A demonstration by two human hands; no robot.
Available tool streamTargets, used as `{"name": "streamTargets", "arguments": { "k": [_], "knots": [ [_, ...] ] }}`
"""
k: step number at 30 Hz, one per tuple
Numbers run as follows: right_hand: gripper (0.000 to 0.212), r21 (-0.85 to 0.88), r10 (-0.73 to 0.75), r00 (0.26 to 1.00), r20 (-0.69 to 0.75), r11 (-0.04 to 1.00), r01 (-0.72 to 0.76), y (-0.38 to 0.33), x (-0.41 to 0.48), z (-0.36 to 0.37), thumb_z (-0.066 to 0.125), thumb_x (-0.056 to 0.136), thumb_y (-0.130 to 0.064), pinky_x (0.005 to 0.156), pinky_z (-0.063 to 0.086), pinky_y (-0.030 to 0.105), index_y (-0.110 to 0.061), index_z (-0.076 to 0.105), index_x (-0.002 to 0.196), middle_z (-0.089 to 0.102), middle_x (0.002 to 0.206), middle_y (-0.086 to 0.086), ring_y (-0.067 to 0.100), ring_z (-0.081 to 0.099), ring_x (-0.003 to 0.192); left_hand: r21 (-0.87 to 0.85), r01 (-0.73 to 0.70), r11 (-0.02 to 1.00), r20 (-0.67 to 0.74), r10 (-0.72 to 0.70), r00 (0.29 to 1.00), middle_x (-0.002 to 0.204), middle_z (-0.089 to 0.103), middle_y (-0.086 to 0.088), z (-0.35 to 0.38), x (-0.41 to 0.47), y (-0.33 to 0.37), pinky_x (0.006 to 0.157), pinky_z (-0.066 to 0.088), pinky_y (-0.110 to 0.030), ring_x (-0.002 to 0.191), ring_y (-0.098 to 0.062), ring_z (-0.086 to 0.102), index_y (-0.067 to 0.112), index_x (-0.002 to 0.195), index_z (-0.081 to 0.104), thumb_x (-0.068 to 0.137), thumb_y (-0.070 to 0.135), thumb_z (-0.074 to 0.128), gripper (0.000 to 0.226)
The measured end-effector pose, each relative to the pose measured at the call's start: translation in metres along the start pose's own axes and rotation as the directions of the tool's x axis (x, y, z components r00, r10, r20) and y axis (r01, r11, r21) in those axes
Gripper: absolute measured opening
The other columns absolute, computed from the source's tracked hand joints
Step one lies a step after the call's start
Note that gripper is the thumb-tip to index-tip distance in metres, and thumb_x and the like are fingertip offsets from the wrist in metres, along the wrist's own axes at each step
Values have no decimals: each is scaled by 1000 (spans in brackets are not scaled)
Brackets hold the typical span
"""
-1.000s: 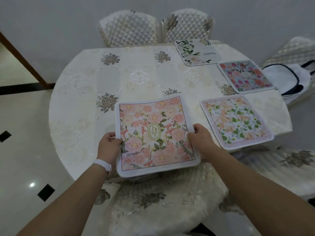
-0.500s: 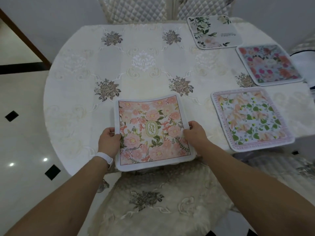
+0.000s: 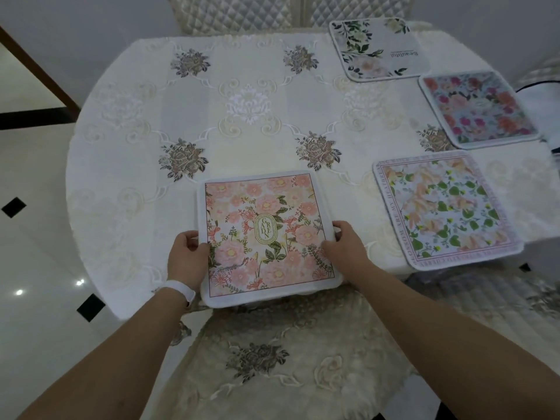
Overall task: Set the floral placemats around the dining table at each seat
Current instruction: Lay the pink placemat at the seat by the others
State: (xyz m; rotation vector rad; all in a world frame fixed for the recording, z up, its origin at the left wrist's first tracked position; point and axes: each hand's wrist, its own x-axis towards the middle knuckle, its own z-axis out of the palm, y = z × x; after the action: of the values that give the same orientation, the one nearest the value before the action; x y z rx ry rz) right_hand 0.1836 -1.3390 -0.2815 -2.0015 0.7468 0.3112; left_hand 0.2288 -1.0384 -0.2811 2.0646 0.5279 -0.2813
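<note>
A pink floral placemat (image 3: 266, 234) with a "GARDEN" oval in its middle lies at the near edge of the round table (image 3: 212, 116), its near edge hanging slightly past the rim. My left hand (image 3: 188, 256) grips its left side and my right hand (image 3: 345, 247) grips its right side. Three other placemats lie on the right of the table: a peach and green one (image 3: 445, 207), a pink and red one (image 3: 478, 107), and a white and green one (image 3: 375, 48) at the far side.
A chair with an embroidered cream cover (image 3: 272, 359) stands right in front of me under the placemat. Two quilted chair backs (image 3: 236, 13) rise beyond the table. Another covered chair (image 3: 515, 298) sits at the right. Glossy tiled floor (image 3: 36, 237) lies to the left.
The pink placemat has moved forward from over the chair onto the table's near edge, still held in both hands. The view has shifted closer to the table.
</note>
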Motion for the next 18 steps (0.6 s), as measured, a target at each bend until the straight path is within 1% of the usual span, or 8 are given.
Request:
{"name": "streamTargets", "arguments": {
  "k": [2, 3, 5, 7, 9, 13, 15, 18],
  "knots": [
    [50, -98, -38, 999, -5, 994, 37, 7, -5, -3, 66, 85, -17, 72, 50, 30, -15, 49, 131, 59, 113, 5, 19, 60, 90, 46, -66, 997, 19, 65, 998, 101, 61, 0, -2, -7, -4, 85, 50, -39, 92, -20, 59, 11, 121, 54, 87, 13, 59, 34],
    [56, -182, -53, 999, -9, 982, 50, 11, -7, -3, 67, 85, -21, 76, 50, 32, -15, 46, 136, 54, 117, 6, 20, 57, 94, 82, -109, 991, 42, 106, 993, 104, 60, 0, -4, -10, -7, 88, 49, -39, 94, -20, 58, 9, 121, 55, 85, 12, 62, 37],
    [63, -321, -96, 995, -3, 943, 90, 18, -12, -4, 68, 86, -28, 89, 49, 38, -15, 41, 141, 45, 127, 9, 25, 53, 107, 183, -194, 964, 107, 176, 979, 110, 59, -4, -7, -17, -15, 92, 47, -38, 100, -22, 56, 4, 124, 56, 81, 14, 68, 45],
    [64, -392, -165, 986, 31, 905, 164, 25, -17, -5, 69, 86, -31, 99, 46, 41, -15, 42, 142, 44, 132, 11, 29, 50, 118, 294, -278, 915, 179, 233, 956, 120, 57, -11, -13, -23, -27, 99, 44, -45, 111, -28, 53, 5, 126, 55, 76, 26, 71, 56],
    [69, -459, -196, 975, 104, 860, 221, 30, -23, -8, 70, 84, -35, 107, 39, 40, -16, 42, 144, 42, 138, 9, 29, 42, 128, 368, -344, 864, 249, 264, 932, 131, 53, -12, -19, -28, -40, 104, 39, -49, 121, -31, 46, 9, 128, 54, 70, 42, 66, 67],
    [81, -593, -200, 951, 235, 746, 303, 34, -34, -11, 71, 78, -45, 115, 28, 38, -23, 34, 148, 27, 155, 6, 27, 26, 140, 496, -462, 735, 368, 304, 879, 152, 34, -9, -28, -34, -61, 113, 28, -51, 139, -32, 27, 21, 139, 46, 63, 67, 57, 89],
    [85, -636, -188, 944, 272, 701, 323, 37, -39, -10, 70, 77, -47, 117, 26, 41, -27, 29, 150, 20, 159, 7, 28, 21, 143, 527, -514, 677, 414, 323, 851, 156, 28, -9, -30, -34, -69, 114, 25, -53, 143, -34, 22, 25, 143, 41, 60, 73, 58, 97],
    [88, -681, -198, 933, 301, 640, 355, 41, -43, -11, 70, 79, -50, 116, 27, 44, -30, 24, 152, 15, 161, 10, 29, 18, 145, 543, -546, 638, 443, 334, 832, 157, 27, -12, -31, -31, -73, 113, 27, -55, 143, -36, 22, 25, 144, 41, 57, 77, 58, 103]
  ]
}}
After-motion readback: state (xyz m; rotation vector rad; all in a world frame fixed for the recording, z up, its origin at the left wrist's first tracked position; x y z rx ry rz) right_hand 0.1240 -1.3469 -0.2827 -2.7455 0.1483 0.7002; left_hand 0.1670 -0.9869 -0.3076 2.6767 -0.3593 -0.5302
